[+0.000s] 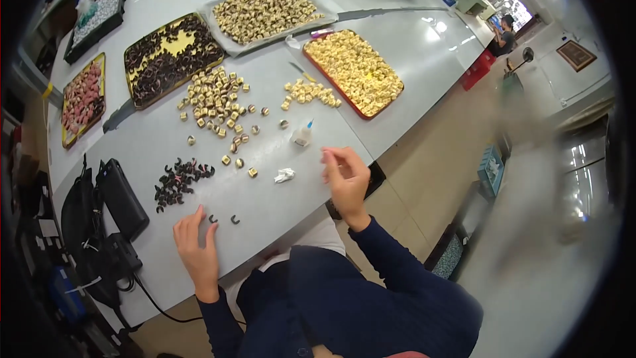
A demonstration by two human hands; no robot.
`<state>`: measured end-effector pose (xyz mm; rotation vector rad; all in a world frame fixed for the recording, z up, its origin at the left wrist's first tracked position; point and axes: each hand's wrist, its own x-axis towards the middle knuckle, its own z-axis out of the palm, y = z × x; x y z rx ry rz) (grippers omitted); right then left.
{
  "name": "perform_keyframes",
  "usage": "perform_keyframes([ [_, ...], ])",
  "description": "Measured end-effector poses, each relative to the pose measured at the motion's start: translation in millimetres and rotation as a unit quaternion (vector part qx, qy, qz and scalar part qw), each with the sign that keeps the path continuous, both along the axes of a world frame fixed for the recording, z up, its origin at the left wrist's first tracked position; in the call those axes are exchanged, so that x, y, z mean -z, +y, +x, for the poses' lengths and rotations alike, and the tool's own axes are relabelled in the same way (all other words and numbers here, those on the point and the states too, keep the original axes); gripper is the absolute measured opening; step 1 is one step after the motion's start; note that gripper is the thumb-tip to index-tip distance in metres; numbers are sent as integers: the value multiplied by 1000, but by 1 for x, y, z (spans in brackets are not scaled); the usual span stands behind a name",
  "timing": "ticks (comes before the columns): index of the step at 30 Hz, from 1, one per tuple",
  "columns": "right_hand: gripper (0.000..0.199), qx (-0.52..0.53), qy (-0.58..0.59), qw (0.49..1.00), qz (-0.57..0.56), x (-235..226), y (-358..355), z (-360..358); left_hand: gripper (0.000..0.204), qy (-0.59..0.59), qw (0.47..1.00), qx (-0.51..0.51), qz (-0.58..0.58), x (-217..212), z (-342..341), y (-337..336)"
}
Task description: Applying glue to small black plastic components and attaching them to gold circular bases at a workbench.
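My left hand (196,250) rests low over the table, its thumb and fingers apart. Beside its fingertips lies one small dark C-shaped piece (212,219); a second C-shaped piece (235,219) is a little to the right. A pile of such dark curved pieces (177,182) sits just beyond. My right hand (349,185) is raised near the table's front edge, thumb and fingers pinched together; whatever they hold is too small to make out. Closest to it are a small dropper bottle with a blue tip (303,135) and a crumpled white tissue (285,175).
Gold-and-dark cubes (215,99) and plain gold pieces (308,93) lie loose mid-table. Beyond stand a red-rimmed tray (362,115), a dark-piece tray (137,103), a cube tray (236,49) and a pink-piece tray (68,144). Black devices (122,199) with cables lie left. Another person (505,36) sits far right.
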<state>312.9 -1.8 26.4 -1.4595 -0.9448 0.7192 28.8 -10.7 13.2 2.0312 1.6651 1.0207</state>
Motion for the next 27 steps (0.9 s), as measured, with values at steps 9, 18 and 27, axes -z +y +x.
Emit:
perform_keyframes([
  [9,19,75,-344,929,111,13,55,75,39,-13,999,27,15,4,5,5],
  [18,32,-1,-512,857,53,24,81,81,43,0,1000,27,16,5,1,2],
  [27,18,-3,-460,878,134,49,94,93,43,7,998,34,49,2,4,0],
])
